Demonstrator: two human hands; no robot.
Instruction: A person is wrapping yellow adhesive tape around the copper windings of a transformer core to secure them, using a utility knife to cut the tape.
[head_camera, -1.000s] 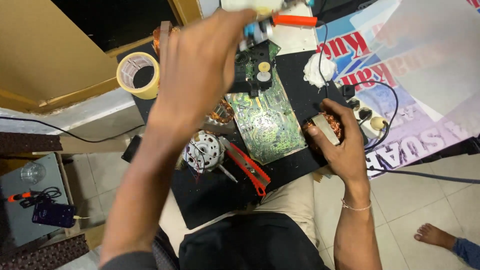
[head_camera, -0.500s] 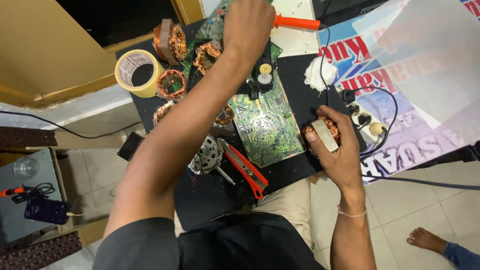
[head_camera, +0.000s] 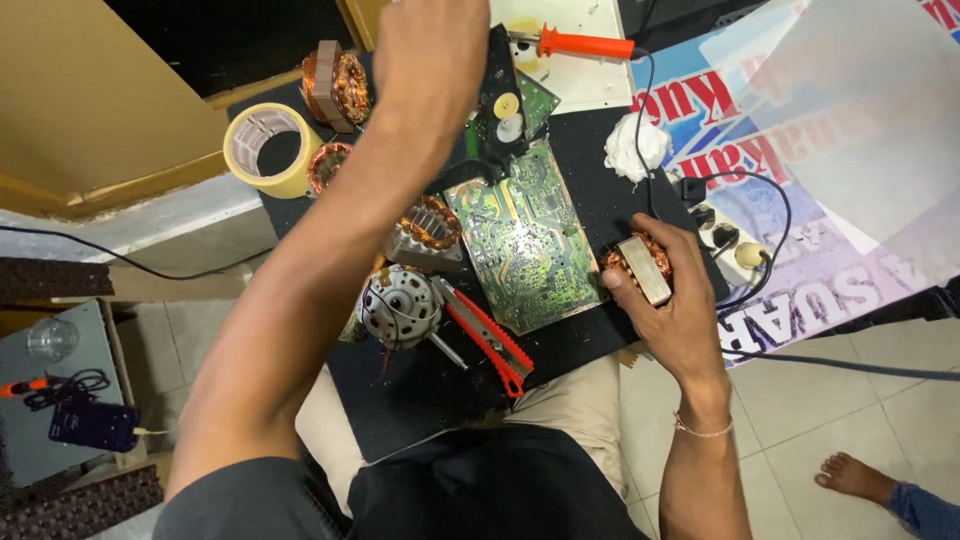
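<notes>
Copper-wound transformer (head_camera: 640, 268) at black mat's (head_camera: 420, 400) right edge, clasped by curled right hand (head_camera: 668, 300) | green circuit board (head_camera: 522, 245) just left, touching | left hand (head_camera: 440, 50) reaching over far edge, grip cannot tell | red cutter (head_camera: 488, 338), motor (head_camera: 398, 305) near front; bare mat below

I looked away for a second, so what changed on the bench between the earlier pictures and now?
The left hand has stretched further across the bench, from above the green circuit board to the far edge beside the orange-handled tool; what its grip holds cannot be seen. The right hand kept its grip on the copper-wound transformer. The board, red cutter, tape roll and motor stayed put.
</notes>
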